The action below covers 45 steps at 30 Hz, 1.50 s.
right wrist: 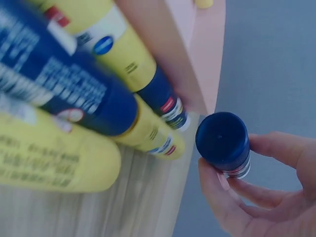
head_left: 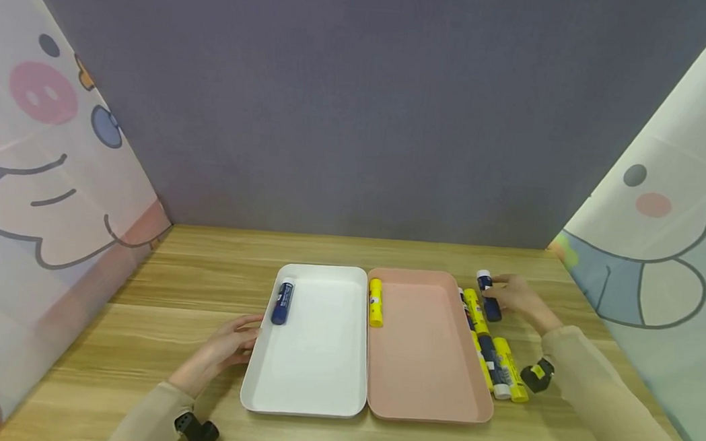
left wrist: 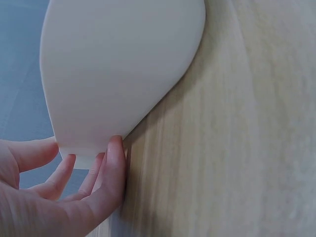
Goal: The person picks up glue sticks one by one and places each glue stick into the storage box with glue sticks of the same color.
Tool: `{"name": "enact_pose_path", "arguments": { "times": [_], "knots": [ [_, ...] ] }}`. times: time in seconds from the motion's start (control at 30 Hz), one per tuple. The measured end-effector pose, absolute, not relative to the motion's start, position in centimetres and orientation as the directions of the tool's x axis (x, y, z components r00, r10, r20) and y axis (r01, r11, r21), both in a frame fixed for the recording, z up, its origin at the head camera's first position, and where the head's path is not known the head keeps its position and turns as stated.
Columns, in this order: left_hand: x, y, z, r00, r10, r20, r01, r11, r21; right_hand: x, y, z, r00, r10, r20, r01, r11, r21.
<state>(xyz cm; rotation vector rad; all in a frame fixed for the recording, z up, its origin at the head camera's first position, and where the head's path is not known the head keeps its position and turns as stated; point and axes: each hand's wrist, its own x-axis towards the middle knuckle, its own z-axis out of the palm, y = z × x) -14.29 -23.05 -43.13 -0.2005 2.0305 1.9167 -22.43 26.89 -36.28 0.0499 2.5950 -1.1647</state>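
My right hand (head_left: 515, 298) pinches a dark blue glue stick (right wrist: 223, 140) with a white cap between thumb and fingers, beyond the pile right of the pink tray. In the right wrist view its round blue base faces the camera. At the left side of the white tray (head_left: 307, 373), my left hand (head_left: 226, 348) holds the edge; in the left wrist view the thumb is at the rim and the fingertips (left wrist: 115, 143) rest against the outer wall. One blue glue stick (head_left: 282, 302) lies in the white tray, and a yellow glue stick (head_left: 375, 303) in the pink tray (head_left: 428, 373).
Several yellow and blue glue sticks (head_left: 493, 357) lie along the pink tray's right wall. The two trays stand side by side on the wooden table (head_left: 216, 273). A grey panel (head_left: 359, 113) rises behind, with cartoon-printed cloth (head_left: 662, 219) on both sides.
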Motion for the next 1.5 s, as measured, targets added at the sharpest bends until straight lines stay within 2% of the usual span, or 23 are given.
{"name": "enact_pose_path", "arguments": {
  "times": [0.5, 0.8, 1.5],
  "knots": [
    [-14.2, -23.2, -43.0, -0.931, 0.152, -0.331, -0.321, 0.088, 0.943, -22.5, 24.5, -35.1, -0.925, -0.144, -0.351, 0.221, 0.547, -0.807],
    [-14.3, -23.2, -43.1, -0.931, 0.142, -0.336, -0.326, 0.085, 0.941, -22.7, 23.3, -35.2, -0.93, -0.12, -0.348, 0.219, 0.577, -0.786],
    [-14.4, -23.2, -43.2, -0.933, 0.152, -0.327, -0.317, 0.09, 0.944, -23.1, 19.2, -34.9, -0.907, -0.173, -0.383, 0.245, 0.522, -0.817]
  ]
}}
